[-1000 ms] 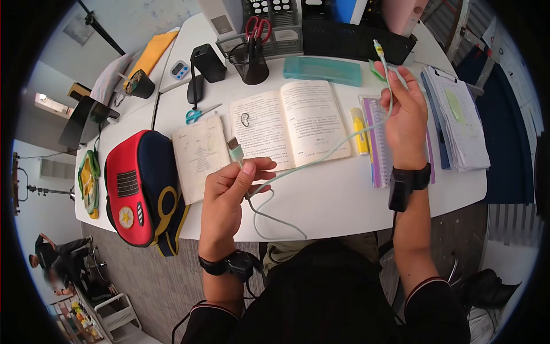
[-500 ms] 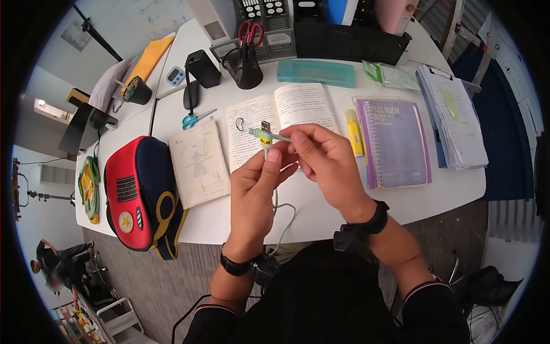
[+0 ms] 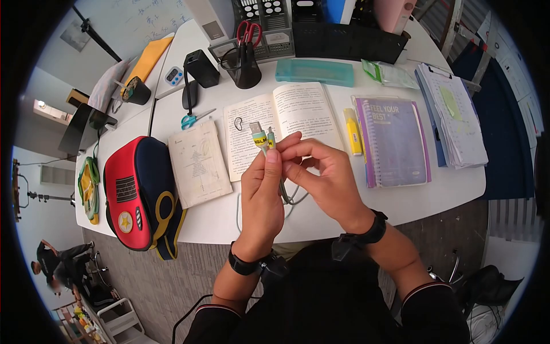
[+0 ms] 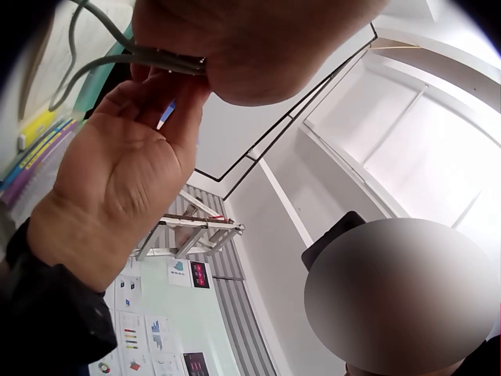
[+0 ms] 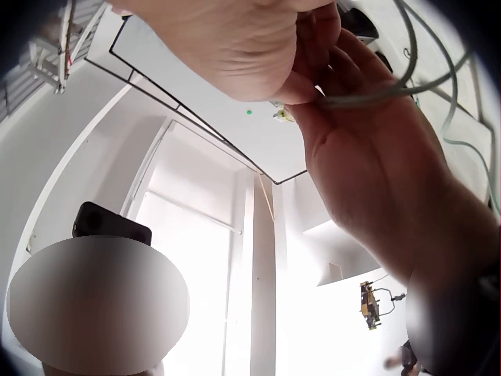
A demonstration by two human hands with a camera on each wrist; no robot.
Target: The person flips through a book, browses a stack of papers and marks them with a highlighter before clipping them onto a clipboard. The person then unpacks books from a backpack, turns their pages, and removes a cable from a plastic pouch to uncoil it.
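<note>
In the head view, my left hand (image 3: 262, 192) pinches a pale green USB cable by both its ends, side by side under the thumb. The wide USB plug (image 3: 256, 131) and the slimmer plug (image 3: 271, 137) point up, with yellow labels. My right hand (image 3: 329, 180) is close against the left fingers, its thumb and index fingertips together at their edge; whether they pinch the cable I cannot tell. Loops of the cable (image 3: 295, 200) hang below the hands. The left wrist view shows two cable strands (image 4: 129, 56) coming out of the left hand's grip.
Behind the hands lies an open book (image 3: 306, 109), with a thin booklet (image 3: 200, 163) to its left. A red and navy bag (image 3: 129, 189) stands at the left. A yellow highlighter (image 3: 353, 132), a purple notebook (image 3: 398, 140) and a clipboard (image 3: 458, 120) are to the right.
The hands were apart, the right holding the slim plug high at the right. They came together, and that plug now sits beside the wide one in the left hand.
</note>
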